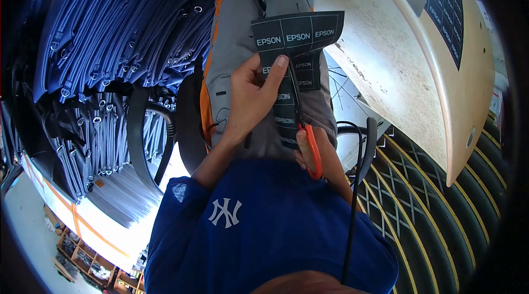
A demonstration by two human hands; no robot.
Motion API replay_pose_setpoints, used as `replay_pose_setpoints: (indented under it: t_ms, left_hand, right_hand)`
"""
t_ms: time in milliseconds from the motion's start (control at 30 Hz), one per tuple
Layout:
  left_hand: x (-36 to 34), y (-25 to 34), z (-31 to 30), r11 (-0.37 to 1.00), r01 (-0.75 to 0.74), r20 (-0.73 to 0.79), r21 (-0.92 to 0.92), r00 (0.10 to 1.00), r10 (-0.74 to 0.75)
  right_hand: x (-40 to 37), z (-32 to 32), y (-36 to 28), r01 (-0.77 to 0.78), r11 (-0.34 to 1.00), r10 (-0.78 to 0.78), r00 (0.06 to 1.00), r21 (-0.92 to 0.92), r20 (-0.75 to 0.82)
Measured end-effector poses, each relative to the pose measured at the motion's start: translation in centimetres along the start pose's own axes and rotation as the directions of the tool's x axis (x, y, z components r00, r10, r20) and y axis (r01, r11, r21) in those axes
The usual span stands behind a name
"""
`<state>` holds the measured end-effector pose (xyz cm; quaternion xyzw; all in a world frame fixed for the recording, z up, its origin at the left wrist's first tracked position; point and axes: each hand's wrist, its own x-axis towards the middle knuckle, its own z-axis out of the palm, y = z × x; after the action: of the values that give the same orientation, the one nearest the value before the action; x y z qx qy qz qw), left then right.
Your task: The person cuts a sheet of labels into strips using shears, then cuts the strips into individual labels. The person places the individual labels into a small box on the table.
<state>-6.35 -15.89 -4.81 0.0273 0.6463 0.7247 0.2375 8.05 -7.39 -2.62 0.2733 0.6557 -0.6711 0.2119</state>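
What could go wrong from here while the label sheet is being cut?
The left hand pinches the EPSON sheet with its thumb right beside the scissors blades; another snip might nick it. The sheet is held in the air over the lap, so the right hand could let the cut drift off the printed grid lines into a label.

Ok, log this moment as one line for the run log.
left hand: holds label sheet | right hand: holds scissors | blades: against sheet, over lap | table: another label sheet
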Motion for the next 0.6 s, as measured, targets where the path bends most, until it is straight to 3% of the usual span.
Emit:
replay_pose_setpoints:
  t_ms: [67, 133, 300, 433, 533, 600]
  left_hand:
    - [0.3, 0.3, 0.1, 0.998, -0.047, -0.051, 0.039, 0.997, 0.049]
    - [1.1, -0.1, -0.9, 1.000, 0.009, -0.021, -0.019, 1.000, -0.010]
    - [1.2, -0.7, -1.0, 0.996, -0.088, -0.032, 0.010, 0.996, 0.088]
    - [0.6, -0.9, -0.6, 0.994, -0.100, -0.042, 0.037, 0.994, 0.102]
    - [0.0, -1.2, -0.3, 0.994, -0.103, -0.041, 0.024, 0.994, 0.104]
    - [-0.1, -0.9, 0.0, 0.994, -0.110, -0.049, 0.016, 0.993, 0.111]
  right_hand:
    - [0.2, -0.4, 0.6, 0.025, 1.000, -0.024, 0.999, -0.018, 0.041]
    - [0.3, -0.4, 1.1, 0.049, 0.998, -0.046, 0.996, -0.035, 0.081]
    - [0.3, 0.5, 1.3, 0.095, 0.986, -0.110, 0.988, 0.140, 0.107]
    - [0.6, 0.9, 1.2, 0.170, 0.972, -0.188, 0.976, 0.165, 0.105]
    - [0.8, 0.8, 1.2, 0.240, 0.967, -0.243, 0.970, 0.082, 0.026]
    - [1.0, 1.1, 1.3, 0.241, 0.950, -0.259, 0.964, 0.199, 0.065]
